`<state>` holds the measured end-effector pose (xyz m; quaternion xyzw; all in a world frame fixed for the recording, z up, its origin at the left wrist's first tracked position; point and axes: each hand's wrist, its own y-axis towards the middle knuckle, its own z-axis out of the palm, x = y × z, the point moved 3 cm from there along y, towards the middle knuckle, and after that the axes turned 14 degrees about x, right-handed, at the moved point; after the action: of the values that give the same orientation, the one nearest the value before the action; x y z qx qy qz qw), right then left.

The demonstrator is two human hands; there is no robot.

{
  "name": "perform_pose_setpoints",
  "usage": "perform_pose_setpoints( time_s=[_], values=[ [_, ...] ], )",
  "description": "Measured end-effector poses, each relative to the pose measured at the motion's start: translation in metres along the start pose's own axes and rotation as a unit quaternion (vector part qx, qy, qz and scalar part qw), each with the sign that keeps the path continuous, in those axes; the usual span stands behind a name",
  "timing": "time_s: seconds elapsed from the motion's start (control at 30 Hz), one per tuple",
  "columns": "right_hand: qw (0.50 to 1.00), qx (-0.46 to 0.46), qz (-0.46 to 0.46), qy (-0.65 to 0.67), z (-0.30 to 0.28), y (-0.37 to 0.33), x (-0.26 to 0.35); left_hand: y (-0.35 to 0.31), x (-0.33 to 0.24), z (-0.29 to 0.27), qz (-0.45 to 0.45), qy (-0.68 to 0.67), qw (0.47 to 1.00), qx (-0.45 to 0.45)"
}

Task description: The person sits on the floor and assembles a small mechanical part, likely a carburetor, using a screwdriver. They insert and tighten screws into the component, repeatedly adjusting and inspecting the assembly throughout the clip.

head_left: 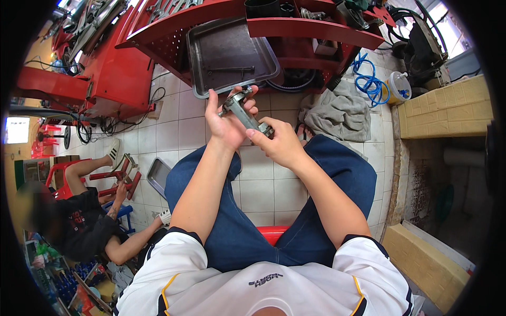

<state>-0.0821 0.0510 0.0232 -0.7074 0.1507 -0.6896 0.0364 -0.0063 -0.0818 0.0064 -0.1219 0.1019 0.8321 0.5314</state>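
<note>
Over the floor between my knees I hold an oblong grey metal part [242, 112] with a flanged upper end and a darker lower end. My left hand [224, 124] cradles it from below, palm up, with the fingers curled around its far side. The lower end sits in my right hand [282, 141], thumb on top and fingers bent around it. Its exact kind I cannot make out. Just beyond my hands is a metal tray [226, 42] with a long thin metal tool [231, 69] lying in it.
A red tool cart [316, 29] stands ahead. On the right are a grey cloth [337, 113], a coiled blue hose [369, 84] and a white-lidded bucket [399, 87]. To the left, a person [87, 226] sits handling a red frame [124, 176] near a small tray [158, 176].
</note>
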Motion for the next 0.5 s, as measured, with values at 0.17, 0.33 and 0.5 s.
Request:
perform_pose_setpoints(
  time_s=[0.17, 0.33, 0.5],
  values=[
    [0.997, 0.023, 0.001, 0.071, -0.0022, 0.0023, -0.0087, -0.0003, -0.0006, 0.0048, 0.006, 0.034, 0.999, -0.026],
    [0.997, 0.003, -0.042, 0.061, 0.0020, 0.0071, -0.0171, -0.0020, -0.0018, 0.0032, 0.036, 0.055, 0.997, -0.029],
    [0.996, 0.023, -0.028, 0.083, 0.0036, 0.0040, -0.0079, -0.0034, -0.0085, -0.0024, 0.023, 0.059, 0.998, 0.014]
  ],
)
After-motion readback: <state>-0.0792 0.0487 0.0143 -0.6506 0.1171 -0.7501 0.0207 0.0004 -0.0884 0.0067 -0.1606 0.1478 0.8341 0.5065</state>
